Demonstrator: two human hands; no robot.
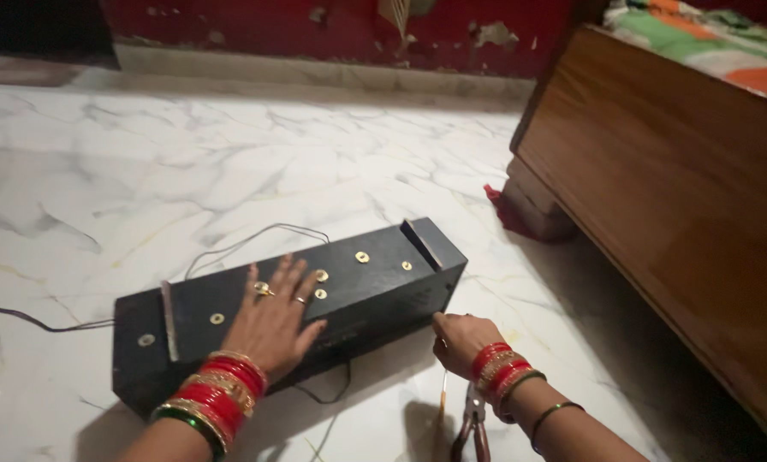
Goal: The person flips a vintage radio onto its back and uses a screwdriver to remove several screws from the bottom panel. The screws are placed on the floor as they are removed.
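I see the left hand [272, 321] spread flat on the long black box [315, 299] on the marble floor [101, 188]; the right hand [460, 340] pinches near its front face, contents unclear; loose wires [238, 244] could snag; pliers [472, 423] lie close.

The left hand [270, 321] lies flat on a long black box [383, 287] with brass studs, on the marble floor [144, 171]; the right hand [462, 340] touches the box's front edge, pliers [473, 423] just beside it.
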